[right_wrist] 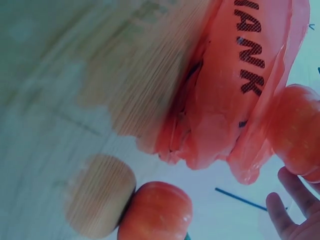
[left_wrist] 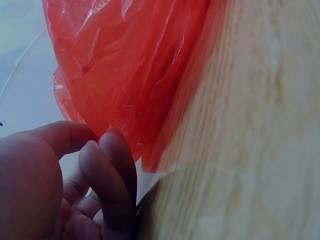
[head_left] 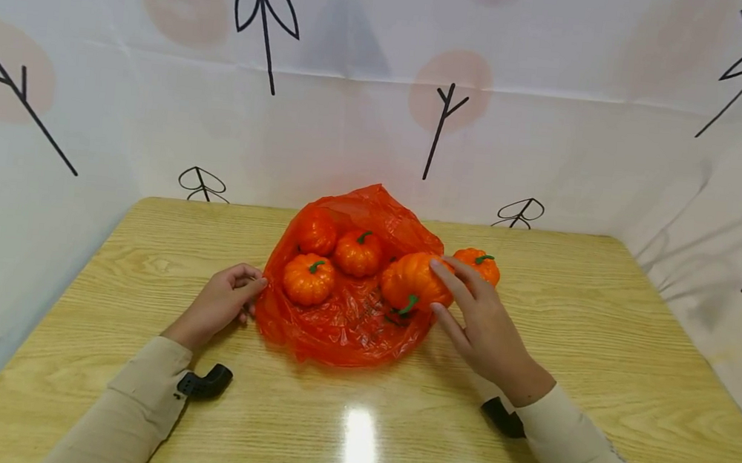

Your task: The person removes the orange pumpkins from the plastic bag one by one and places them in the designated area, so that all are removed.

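A thin red plastic bag [head_left: 348, 334] lies spread open on the table with several small orange toy pumpkins [head_left: 309, 279] inside. My left hand [head_left: 226, 299] pinches the bag's left edge between thumb and fingers; the left wrist view shows the fingertips right at the red film [left_wrist: 125, 90]. At the bag's right rim, my right hand [head_left: 485, 332] grips a larger ribbed orange pumpkin [head_left: 423, 277], its green stem turned down toward me. Just beyond that hand, another small pumpkin [head_left: 478, 263] sits on the table outside the bag, partly covered by the fingers.
The wooden table [head_left: 602, 343] reaches back to a white cloth backdrop [head_left: 354, 125] with black plant drawings. Dark lettering [right_wrist: 250, 65] is printed on the bag's side. A black wrist device [head_left: 205, 382] shows at the left sleeve, and a similar one [head_left: 504, 417] at the right.
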Tool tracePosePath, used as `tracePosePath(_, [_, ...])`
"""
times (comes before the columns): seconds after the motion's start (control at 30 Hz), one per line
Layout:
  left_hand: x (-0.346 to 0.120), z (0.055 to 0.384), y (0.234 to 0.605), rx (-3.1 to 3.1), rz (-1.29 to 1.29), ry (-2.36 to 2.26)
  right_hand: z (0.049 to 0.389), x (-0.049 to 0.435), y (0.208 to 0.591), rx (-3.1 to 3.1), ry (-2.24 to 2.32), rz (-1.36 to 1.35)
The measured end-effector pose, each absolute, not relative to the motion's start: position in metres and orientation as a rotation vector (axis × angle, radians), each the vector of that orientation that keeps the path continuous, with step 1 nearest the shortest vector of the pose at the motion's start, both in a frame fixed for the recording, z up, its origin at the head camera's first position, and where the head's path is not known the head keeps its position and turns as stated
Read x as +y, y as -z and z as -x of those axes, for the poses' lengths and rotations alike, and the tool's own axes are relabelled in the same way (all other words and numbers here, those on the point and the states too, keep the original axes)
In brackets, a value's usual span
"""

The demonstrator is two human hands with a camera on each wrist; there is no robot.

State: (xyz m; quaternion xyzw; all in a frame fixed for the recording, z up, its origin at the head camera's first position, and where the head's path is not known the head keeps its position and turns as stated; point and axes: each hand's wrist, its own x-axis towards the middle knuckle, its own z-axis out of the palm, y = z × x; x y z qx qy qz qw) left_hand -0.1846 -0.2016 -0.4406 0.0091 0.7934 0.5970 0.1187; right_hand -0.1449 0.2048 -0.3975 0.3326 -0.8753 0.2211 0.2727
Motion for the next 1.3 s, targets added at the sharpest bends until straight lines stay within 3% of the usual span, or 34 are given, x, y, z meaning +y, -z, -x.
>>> tracePosePath(0.8, [-0.200,0.183,0.440,2.331,-0.007,-1.755,0.164,0.235,0.395,-2.253,-0.732,-0.723])
tracePosePath(1.3, [-0.200,0.185,0.442,2.333,-0.022,-1.747,0.181,0.270,0.394,-2.264,-1.042,-0.346])
